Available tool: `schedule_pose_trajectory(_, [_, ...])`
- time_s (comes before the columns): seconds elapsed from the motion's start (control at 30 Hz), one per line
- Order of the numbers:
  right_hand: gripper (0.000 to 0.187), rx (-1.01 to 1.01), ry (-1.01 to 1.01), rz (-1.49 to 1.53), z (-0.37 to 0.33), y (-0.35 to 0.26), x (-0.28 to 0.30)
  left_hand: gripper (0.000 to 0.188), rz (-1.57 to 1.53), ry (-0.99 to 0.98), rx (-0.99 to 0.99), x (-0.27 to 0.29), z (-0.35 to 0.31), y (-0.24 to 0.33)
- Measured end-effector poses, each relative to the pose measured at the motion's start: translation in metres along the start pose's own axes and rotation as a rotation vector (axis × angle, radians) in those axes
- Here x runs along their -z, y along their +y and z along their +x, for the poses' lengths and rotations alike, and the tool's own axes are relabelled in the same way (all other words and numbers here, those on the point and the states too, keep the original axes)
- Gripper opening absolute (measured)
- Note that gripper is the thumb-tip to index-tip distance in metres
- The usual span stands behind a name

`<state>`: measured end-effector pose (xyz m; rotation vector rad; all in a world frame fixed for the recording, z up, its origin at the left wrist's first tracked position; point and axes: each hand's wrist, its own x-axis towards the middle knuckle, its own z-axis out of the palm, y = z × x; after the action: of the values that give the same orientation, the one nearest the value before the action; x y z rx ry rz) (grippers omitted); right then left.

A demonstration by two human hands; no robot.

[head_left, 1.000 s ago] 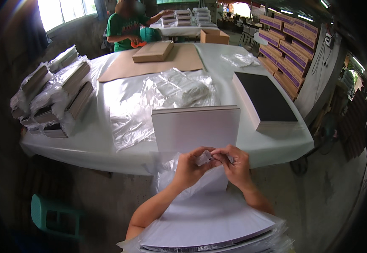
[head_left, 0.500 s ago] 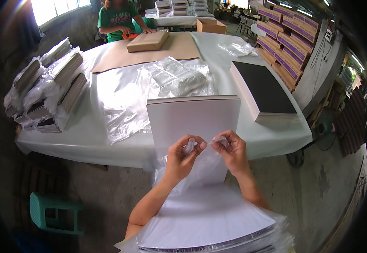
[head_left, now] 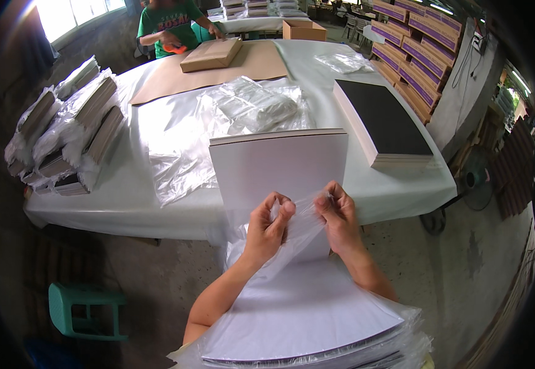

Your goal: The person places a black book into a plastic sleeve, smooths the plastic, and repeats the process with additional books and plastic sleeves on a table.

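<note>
My left hand (head_left: 269, 227) and my right hand (head_left: 339, 215) both pinch a clear plastic bag (head_left: 301, 230), its film stretched between them. Behind my hands a stack of white boards (head_left: 278, 163) stands upright, leaning at the table's near edge. The bag's lower part hangs in front of those boards. Below my forearms lies a pile of white boards (head_left: 307, 317) in clear plastic, close against my body, with dark layers along its near edge.
More clear bags (head_left: 249, 111) lie on the white-covered table (head_left: 175, 220). A black-topped board stack (head_left: 384, 120) sits right, plastic-wrapped bundles (head_left: 70, 126) left. Across the table a person in green (head_left: 167, 24) handles a brown paper parcel (head_left: 212, 54). A green stool (head_left: 86, 310) stands lower left.
My hands have moved apart slightly, and the plastic film is now drawn out between them. The person across the table has shifted the hand with the orange object lower beside the parcel.
</note>
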<state>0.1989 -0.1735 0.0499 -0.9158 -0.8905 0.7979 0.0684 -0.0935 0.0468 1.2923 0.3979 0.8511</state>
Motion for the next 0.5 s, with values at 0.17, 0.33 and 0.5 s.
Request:
schedule_pose_trajectory(0.17, [0.017, 0.092, 0.091, -0.034, 0.003, -0.002, -0.014, 0.023, 0.161, -0.180, 0.122, -0.002, -0.004, 0.007])
schedule_pose_trajectory(0.33, [0.014, 0.056, 0.000, -0.069, -0.001, 0.001, -0.001, 0.020, 0.223, -0.364, 0.096, 0.001, -0.006, 0.002])
schedule_pose_trajectory(0.5, [0.012, 0.142, 0.072, -0.029, 0.000, -0.001, 0.000, 0.020, 0.376, -0.742, 0.027, 0.003, -0.007, 0.000])
